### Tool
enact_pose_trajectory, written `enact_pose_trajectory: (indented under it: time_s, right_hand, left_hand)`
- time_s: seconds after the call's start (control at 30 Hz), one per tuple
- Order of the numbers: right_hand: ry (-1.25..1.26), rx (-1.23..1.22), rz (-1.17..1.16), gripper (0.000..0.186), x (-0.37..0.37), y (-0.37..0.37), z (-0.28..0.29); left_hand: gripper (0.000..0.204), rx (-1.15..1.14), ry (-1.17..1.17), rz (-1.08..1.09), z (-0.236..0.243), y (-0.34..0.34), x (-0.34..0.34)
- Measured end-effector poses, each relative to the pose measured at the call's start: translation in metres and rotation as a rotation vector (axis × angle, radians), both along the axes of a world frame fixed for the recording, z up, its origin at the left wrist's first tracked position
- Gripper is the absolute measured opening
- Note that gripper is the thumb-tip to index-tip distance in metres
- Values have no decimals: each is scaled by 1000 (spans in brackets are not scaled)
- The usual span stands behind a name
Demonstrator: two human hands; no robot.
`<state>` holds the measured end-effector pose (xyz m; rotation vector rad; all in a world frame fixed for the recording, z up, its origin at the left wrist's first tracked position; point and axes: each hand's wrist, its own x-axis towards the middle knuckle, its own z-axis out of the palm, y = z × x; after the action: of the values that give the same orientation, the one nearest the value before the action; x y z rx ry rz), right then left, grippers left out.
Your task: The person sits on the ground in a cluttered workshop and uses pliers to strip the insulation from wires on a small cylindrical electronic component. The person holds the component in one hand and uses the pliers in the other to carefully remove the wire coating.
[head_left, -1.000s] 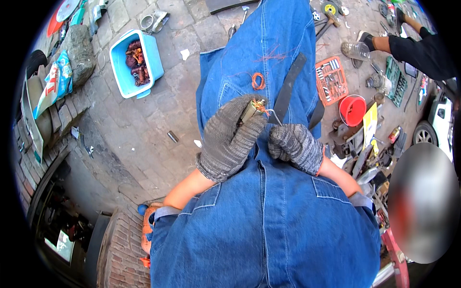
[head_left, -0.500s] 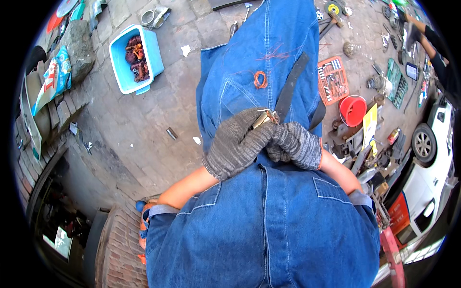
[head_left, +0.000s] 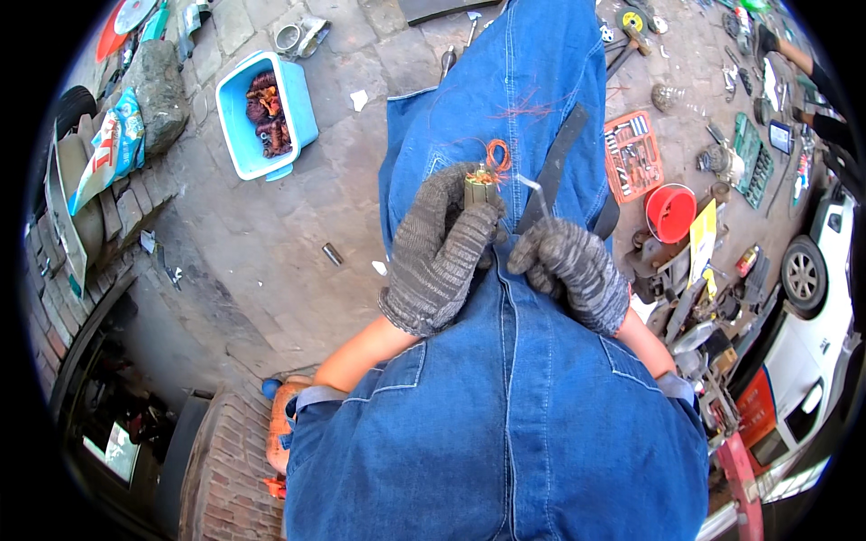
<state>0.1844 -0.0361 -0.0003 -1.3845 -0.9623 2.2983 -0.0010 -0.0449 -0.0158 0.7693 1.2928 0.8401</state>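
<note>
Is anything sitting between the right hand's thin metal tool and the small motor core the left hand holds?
Nothing visible. The left hand grips the motor core, its copper wire coiled above. The right hand holds the thin tool beside it, open air between.

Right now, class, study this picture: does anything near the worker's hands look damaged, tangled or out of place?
Yes. The small motor core in the left hand has copper wire pulled loose into a tangled loop, with stray strands across the blue overalls. The right hand holds a thin metal pick beside it.
</note>
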Motion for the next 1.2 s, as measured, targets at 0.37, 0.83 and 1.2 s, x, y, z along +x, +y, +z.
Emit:
enact_pose_trajectory:
  time_s: [0.37, 0.83, 1.2]
  right_hand:
    - [-106, 390, 393, 31, 0, -2, 2]
    - [-131, 697, 423, 22, 5, -4, -7]
    - [-226, 716, 430, 21, 0, -1, -5]
  left_hand:
    - [31, 83, 4, 36, -12, -11, -6]
    - [35, 401, 312, -30, -8, 3, -4]
    - [37, 294, 144, 15, -16, 0, 1]
